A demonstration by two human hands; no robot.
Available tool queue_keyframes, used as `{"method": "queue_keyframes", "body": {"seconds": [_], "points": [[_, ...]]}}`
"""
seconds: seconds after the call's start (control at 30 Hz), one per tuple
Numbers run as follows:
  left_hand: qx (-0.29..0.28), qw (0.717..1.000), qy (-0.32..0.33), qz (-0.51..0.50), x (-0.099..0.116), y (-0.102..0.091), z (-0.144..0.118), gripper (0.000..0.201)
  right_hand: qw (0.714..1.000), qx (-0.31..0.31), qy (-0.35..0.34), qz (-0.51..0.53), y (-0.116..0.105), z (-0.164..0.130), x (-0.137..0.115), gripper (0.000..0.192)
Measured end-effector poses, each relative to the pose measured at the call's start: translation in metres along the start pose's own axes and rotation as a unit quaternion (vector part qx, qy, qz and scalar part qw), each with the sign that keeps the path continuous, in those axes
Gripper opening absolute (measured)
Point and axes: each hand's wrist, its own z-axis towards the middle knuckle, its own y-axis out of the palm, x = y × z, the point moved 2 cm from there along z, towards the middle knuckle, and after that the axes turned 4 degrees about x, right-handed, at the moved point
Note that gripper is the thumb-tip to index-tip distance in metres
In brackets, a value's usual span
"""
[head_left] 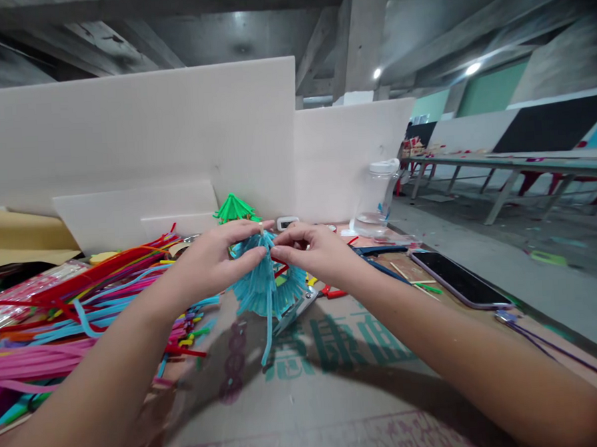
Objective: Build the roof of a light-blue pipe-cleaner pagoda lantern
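A light-blue tiered cone model made of pipe cleaners [252, 289] stands in front of me, with a pale stick tip poking out at its top. My left hand [215, 258] grips the model near its peak, index finger above and thumb on the near side. My right hand [312, 249] has thumb and index finger pinched at the same peak, on a blue pipe cleaner [269, 318] whose loose end hangs down the front. Its upper end is hidden by the fingers. Pliers with red handles [300, 308] lie beside the model's base.
Bundles of coloured pipe cleaners [58, 329] spread over the left. A green roofed model [234, 208] stands behind. On the right are a clear bottle [372, 199], dark-handled scissors [380, 251] and a phone [456, 278]. Cardboard [317, 396] covers the table; white boards [138, 138] rise behind.
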Motion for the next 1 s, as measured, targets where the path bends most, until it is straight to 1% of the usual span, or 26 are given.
{"method": "queue_keyframes", "body": {"seconds": [0.13, 0.23, 0.4, 0.6, 0.73, 0.87, 0.93, 1.0], "points": [[0.001, 1.0, 0.014, 0.011, 0.001, 0.001, 0.0, 0.037, 1.0, -0.005, 0.001, 0.002, 0.002, 0.0, 0.0, 0.01], [0.0, 1.0, 0.024, 0.014, 0.001, 0.001, 0.0, 0.037, 1.0, -0.005, 0.017, 0.005, 0.002, 0.001, 0.001, 0.009], [-0.006, 0.999, 0.038, 0.026, 0.003, 0.001, 0.001, 0.038, 0.999, -0.019, 0.036, 0.011, 0.001, 0.0, -0.002, 0.013], [-0.004, 0.999, 0.031, 0.02, 0.001, 0.002, 0.002, 0.039, 0.998, -0.016, 0.041, 0.034, 0.001, -0.002, -0.001, 0.015], [-0.02, 0.999, 0.048, 0.007, -0.004, 0.001, 0.0, 0.04, 1.0, 0.001, 0.019, 0.021, 0.004, -0.003, 0.0, 0.015], [-0.012, 0.999, 0.041, 0.018, -0.005, 0.002, -0.001, 0.044, 1.0, 0.011, 0.008, 0.0, 0.005, -0.002, 0.0, 0.014], [0.0, 0.999, 0.037, 0.029, -0.004, 0.003, -0.001, 0.046, 1.0, -0.006, 0.006, 0.003, 0.001, -0.001, -0.001, 0.015], [0.011, 0.999, 0.031, 0.032, -0.006, 0.003, 0.0, 0.046, 1.0, -0.013, -0.01, 0.003, -0.009, 0.002, -0.003, 0.019]]}}
